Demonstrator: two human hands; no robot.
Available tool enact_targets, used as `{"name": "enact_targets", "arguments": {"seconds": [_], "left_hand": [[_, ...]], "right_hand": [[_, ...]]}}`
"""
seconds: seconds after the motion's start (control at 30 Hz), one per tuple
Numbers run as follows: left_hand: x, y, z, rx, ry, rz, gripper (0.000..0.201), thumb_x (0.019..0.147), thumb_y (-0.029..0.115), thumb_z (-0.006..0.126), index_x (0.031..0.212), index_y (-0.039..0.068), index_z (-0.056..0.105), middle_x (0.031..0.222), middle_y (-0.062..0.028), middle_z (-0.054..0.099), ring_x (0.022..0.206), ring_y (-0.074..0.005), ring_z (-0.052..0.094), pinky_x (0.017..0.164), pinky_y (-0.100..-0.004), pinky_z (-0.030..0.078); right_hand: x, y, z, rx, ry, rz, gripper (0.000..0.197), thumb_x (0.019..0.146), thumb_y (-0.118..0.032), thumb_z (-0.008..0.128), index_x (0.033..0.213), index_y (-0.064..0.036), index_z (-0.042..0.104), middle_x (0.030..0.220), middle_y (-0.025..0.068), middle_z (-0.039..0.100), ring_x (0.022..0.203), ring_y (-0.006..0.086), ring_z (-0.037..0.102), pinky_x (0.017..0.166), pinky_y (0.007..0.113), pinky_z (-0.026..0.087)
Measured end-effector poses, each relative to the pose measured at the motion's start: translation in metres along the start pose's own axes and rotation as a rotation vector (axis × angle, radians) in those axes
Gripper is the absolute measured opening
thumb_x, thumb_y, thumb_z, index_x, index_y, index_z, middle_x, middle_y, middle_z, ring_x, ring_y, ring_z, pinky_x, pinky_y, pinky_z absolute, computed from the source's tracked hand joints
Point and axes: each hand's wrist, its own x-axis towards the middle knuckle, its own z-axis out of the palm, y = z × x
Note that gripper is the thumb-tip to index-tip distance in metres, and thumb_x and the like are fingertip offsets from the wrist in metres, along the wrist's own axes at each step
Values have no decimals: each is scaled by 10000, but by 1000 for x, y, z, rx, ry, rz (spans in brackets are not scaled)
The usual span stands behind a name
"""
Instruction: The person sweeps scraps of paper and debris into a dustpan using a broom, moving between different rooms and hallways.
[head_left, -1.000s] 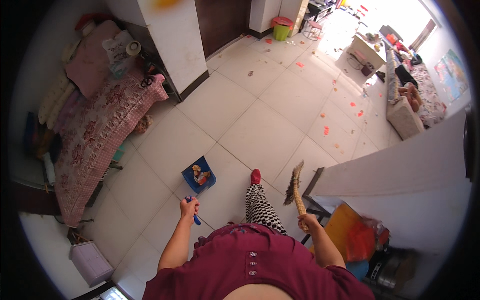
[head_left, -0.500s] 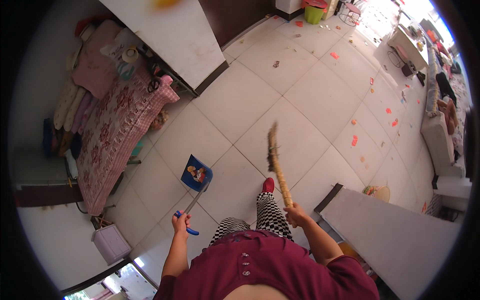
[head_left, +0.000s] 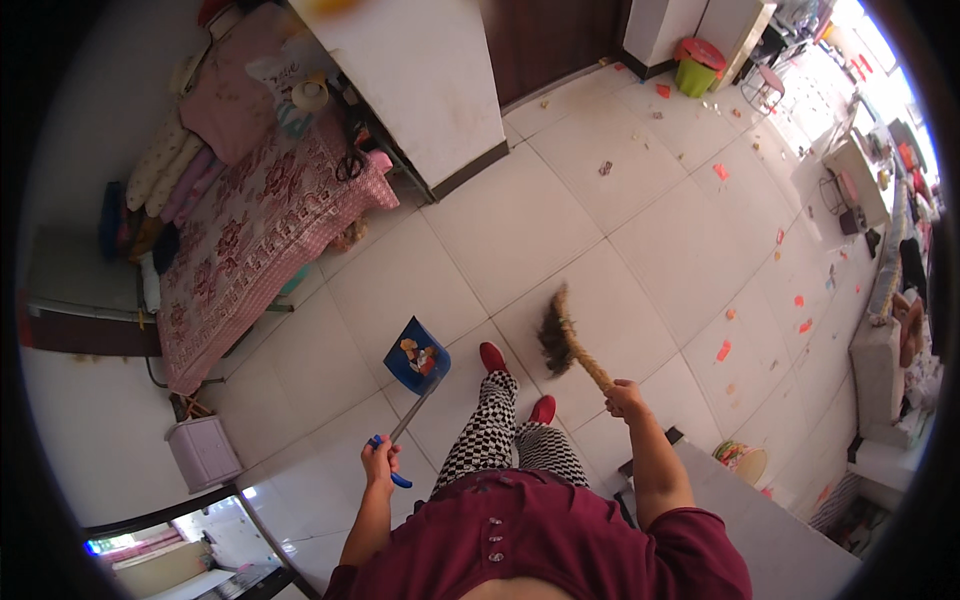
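My left hand (head_left: 380,462) is closed round the blue grip of a long-handled dustpan (head_left: 401,376). Its blue pan hangs ahead and to the left of my feet, with a small heap of orange, white and red scraps (head_left: 417,356) inside. In my right hand (head_left: 625,399) is the pale, wrapped handle of a short broom (head_left: 580,352). The broom's dark bristles fan out to the left, just ahead of my red shoes; whether they touch the tiles I cannot tell. Pan and broom are apart, with my feet between and below them.
Red and pale litter (head_left: 723,351) is scattered over the tiled floor to the right and far off. A cloth-covered bed (head_left: 245,235) stands left, beside a white wall (head_left: 410,85). A green bin (head_left: 697,78) is at the back, a round tub (head_left: 740,461) near a low partition (head_left: 740,510) at right.
I have stepped forward and turned slightly left; both red shoes now show. The broom has swung lower and its bristles spread leftward. The dustpan stays in my left hand with its scraps.
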Motion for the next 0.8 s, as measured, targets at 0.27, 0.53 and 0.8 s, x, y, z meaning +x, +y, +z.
{"name": "enact_targets", "arguments": {"seconds": [0.27,0.53,0.8], "left_hand": [[75,36,54,101,-118,46,169,794,177,595,836,63,477,642,-88,555,380,-89,407,322,-214,295],[143,104,95,144,-212,16,201,804,214,579,842,65,448,640,-88,556,380,-85,400,318,-216,284],[158,169,161,238,-282,71,180,781,168,595,854,74,459,655,-79,556,404,-76,413,328,-210,292]], "right_hand": [[4,-71,34,207,196,-159,456,700,33,587,1096,-31,372,608,58,457,405,147,440,303,278,345],[-14,-143,123,159,-60,-162,462,761,1,546,1191,-47,384,630,63,472,441,127,454,315,236,353],[48,-213,165,-29,-165,-68,427,722,-30,595,1133,-49,482,591,58,508,413,136,472,321,265,352]]}}
